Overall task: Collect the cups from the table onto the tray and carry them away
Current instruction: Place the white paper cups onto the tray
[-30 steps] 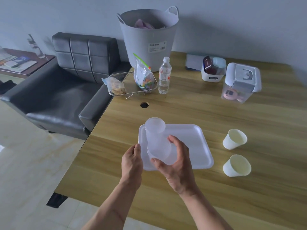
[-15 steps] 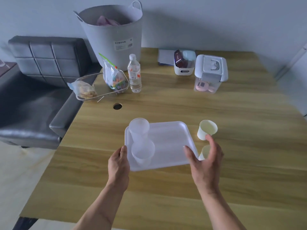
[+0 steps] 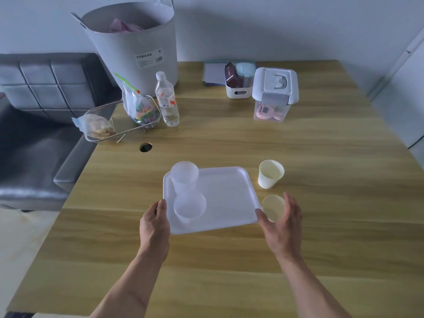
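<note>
**Two cups on the tray, two more waiting beside it**

The only writing in sight is a white label with a barcode on the grey laundry tub (image 3: 130, 49) at the far end of the wooden surface (image 3: 321, 226), and a printed band on the water bottle (image 3: 167, 101); neither can be read from here.

The white tray (image 3: 226, 198) lies flat between the two hands, its long axis running left to right, slightly skewed. On its left part stand two frosted plastic cups, mouths up: the far plastic cup (image 3: 184, 174) and the near plastic cup (image 3: 190, 208) just beside it. The left hand (image 3: 154, 228) rests at the tray's near-left corner, fingers (image 3: 160, 206) together against the rim.

The right hand (image 3: 283, 228) is spread open around the near paper cup (image 3: 273, 206), thumb close to the tray's right corner, the other fingers curved on the cup's right; whether they touch it I cannot tell. The far paper cup (image 3: 270, 174) stands upright just beyond those fingers, mouth up, beside the tray's right edge.

Well beyond the fingers: a wire basket (image 3: 128, 125) with snack bags, a lidded clear box (image 3: 274, 95), a small white bin (image 3: 238, 84). A cable hole (image 3: 146, 147) sits beyond the left hand. A dark armchair (image 3: 39, 125) stands left of the surface.
</note>
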